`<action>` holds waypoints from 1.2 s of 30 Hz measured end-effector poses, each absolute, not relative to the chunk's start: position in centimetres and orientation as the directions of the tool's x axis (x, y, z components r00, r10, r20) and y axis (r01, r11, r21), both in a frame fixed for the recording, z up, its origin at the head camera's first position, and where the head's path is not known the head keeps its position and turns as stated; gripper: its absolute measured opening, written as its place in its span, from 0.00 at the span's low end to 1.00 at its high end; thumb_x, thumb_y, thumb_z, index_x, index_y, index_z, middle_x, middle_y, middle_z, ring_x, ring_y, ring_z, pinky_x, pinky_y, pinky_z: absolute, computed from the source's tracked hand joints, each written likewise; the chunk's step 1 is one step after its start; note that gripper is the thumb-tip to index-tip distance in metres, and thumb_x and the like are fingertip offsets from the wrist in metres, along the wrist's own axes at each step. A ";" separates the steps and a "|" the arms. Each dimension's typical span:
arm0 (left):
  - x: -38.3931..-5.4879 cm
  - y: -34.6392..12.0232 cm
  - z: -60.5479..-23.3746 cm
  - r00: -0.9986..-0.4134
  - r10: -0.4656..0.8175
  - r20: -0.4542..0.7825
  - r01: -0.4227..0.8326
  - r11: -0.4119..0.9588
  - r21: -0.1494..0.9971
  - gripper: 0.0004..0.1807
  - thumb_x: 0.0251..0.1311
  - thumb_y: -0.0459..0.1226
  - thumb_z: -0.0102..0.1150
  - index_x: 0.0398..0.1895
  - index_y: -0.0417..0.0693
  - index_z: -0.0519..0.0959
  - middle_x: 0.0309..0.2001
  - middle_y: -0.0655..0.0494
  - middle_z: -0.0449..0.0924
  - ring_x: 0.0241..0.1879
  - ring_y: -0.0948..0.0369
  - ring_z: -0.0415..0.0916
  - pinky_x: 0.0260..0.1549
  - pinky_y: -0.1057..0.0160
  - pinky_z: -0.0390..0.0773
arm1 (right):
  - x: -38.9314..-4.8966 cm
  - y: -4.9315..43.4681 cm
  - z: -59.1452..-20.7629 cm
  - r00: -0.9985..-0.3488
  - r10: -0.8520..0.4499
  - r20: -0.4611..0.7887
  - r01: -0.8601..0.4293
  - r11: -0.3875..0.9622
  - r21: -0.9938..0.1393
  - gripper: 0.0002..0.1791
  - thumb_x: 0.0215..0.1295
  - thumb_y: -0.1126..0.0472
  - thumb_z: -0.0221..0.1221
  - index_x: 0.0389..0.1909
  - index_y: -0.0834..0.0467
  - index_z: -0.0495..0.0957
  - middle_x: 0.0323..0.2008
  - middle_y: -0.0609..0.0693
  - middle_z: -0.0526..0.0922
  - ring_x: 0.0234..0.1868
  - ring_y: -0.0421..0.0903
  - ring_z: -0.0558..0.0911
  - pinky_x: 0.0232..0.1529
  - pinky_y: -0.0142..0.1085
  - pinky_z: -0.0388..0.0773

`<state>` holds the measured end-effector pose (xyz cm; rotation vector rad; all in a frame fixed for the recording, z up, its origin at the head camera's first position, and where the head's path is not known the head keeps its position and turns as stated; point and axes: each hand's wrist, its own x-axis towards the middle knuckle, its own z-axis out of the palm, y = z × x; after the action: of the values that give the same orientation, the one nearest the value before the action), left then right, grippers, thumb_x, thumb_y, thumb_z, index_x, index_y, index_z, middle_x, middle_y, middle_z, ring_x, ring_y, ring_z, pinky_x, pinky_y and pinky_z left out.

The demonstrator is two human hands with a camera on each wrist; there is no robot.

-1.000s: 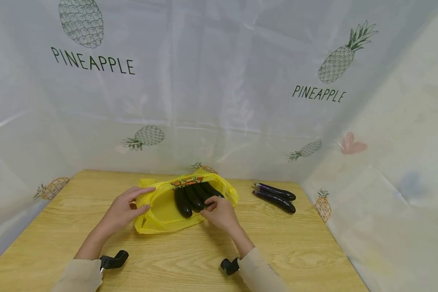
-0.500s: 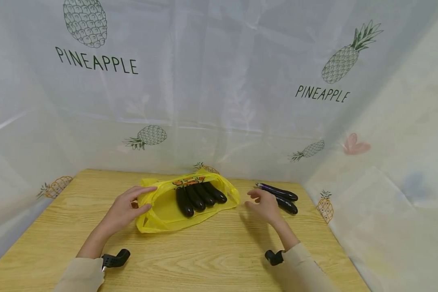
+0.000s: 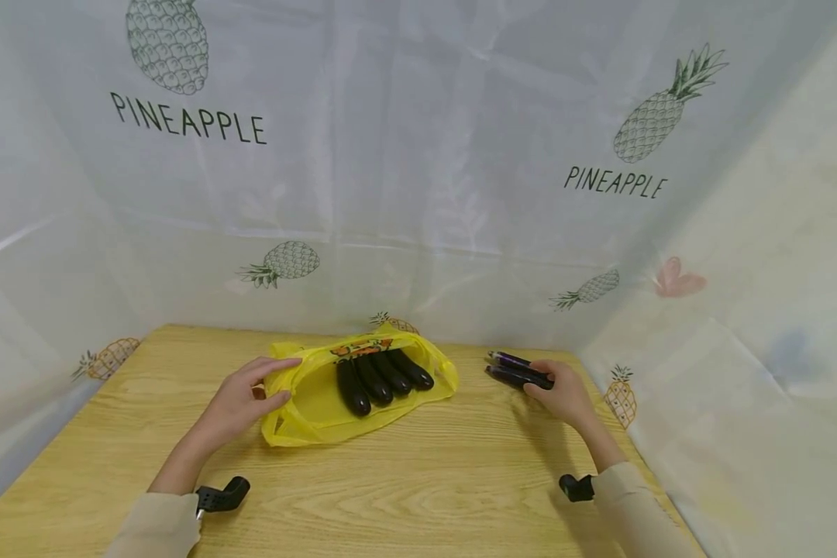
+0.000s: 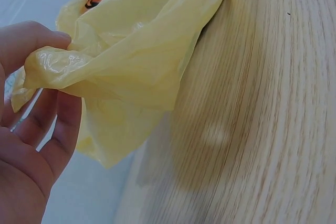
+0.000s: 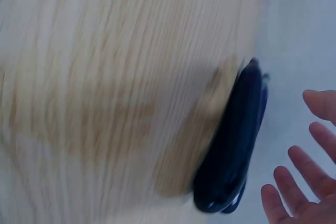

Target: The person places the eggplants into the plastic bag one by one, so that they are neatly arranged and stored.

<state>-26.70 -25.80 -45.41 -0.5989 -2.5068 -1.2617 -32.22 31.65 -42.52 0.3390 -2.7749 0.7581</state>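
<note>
A yellow plastic bag [image 3: 314, 391] lies on its side, its mouth facing me, with several dark eggplants [image 3: 353, 387] side by side in it. My left hand [image 3: 233, 403] grips the left edge of the mouth. In the left wrist view thin yellow film [image 4: 126, 59] runs between the thumb and fingers. At the table's right, my right hand [image 3: 563, 394] is at the blunt ends of two more eggplants [image 3: 512, 377], overlapping them in the head view. The right wrist view shows its fingers [image 5: 295, 174] spread, just off the near eggplant [image 5: 231, 135].
Beneath everything is a wood-grain table [image 3: 390, 496]. A pale curtain [image 3: 418, 194] printed with pineapples hangs close behind the table's back edge and along the right side. Each wrist carries a black camera mount [image 3: 223, 494].
My right hand has left the eggplants in the bag's mouth and moved right, across the table, to the two loose eggplants. My left hand has stayed at the bag's edge.
</note>
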 end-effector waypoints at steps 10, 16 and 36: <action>-26.7 -25.8 -45.3 -0.880 0.234 0.414 0.472 0.534 0.701 0.31 0.68 0.31 0.70 0.73 0.54 0.78 0.59 0.51 0.80 0.38 0.62 0.70 0.30 0.66 0.74 | -33.0 34.5 -43.2 -0.948 -0.177 0.263 -0.280 0.857 -0.433 0.29 0.72 0.59 0.69 0.69 0.68 0.76 0.63 0.72 0.77 0.59 0.72 0.78 0.57 0.64 0.77; -26.7 -25.8 -45.3 -0.880 0.233 0.414 0.472 0.530 0.704 0.31 0.68 0.30 0.70 0.73 0.55 0.78 0.59 0.52 0.80 0.38 0.62 0.70 0.30 0.66 0.74 | -33.1 35.6 -43.6 -0.958 -0.179 0.222 -0.262 0.860 -0.437 0.29 0.72 0.59 0.69 0.68 0.68 0.76 0.61 0.72 0.78 0.58 0.72 0.79 0.57 0.64 0.77; -26.7 -25.9 -45.4 -0.887 0.231 0.399 0.459 0.523 0.718 0.30 0.69 0.31 0.70 0.73 0.56 0.78 0.60 0.52 0.80 0.41 0.61 0.70 0.32 0.66 0.75 | -33.4 37.2 -45.2 -0.985 -0.159 0.067 -0.171 0.847 -0.503 0.35 0.77 0.49 0.64 0.74 0.67 0.71 0.71 0.75 0.69 0.62 0.74 0.77 0.54 0.61 0.81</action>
<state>-26.68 -25.91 -45.39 -0.5810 -2.5110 -1.2957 -33.43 37.17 -45.22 0.2683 -2.9975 0.8194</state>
